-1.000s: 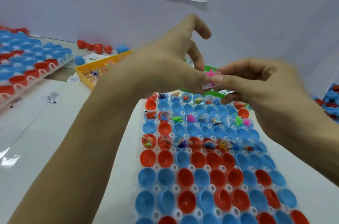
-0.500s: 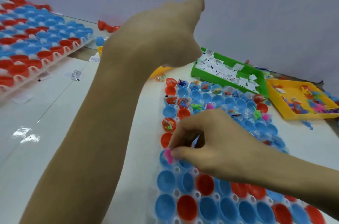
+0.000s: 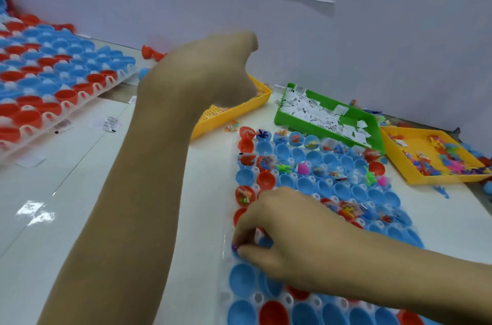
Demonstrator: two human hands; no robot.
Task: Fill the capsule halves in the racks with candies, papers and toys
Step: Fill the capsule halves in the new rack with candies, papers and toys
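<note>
Right hand (image 3: 282,239) low over the near rack (image 3: 314,306), fingertips curled and pinching a small pink-purple toy (image 3: 234,247) at the rack's left edge, just above a glossy blue capsule half (image 3: 241,280). Left hand (image 3: 202,72) raised over the yellow mesh-bottomed tray (image 3: 239,109), fingers hidden behind the wrist, so grip cannot be told. Smooth, round plastic cups in red and blue, seated in a translucent white rack; far rows already holding rubbery little figures and crinkly wrapped candies. Green tray (image 3: 300,122) heaped with white paper slips; second yellow tray (image 3: 415,173) full of bright toys. Another rack (image 3: 53,85) of red and blue halves at the left, on a shiny white table (image 3: 80,191).
</note>
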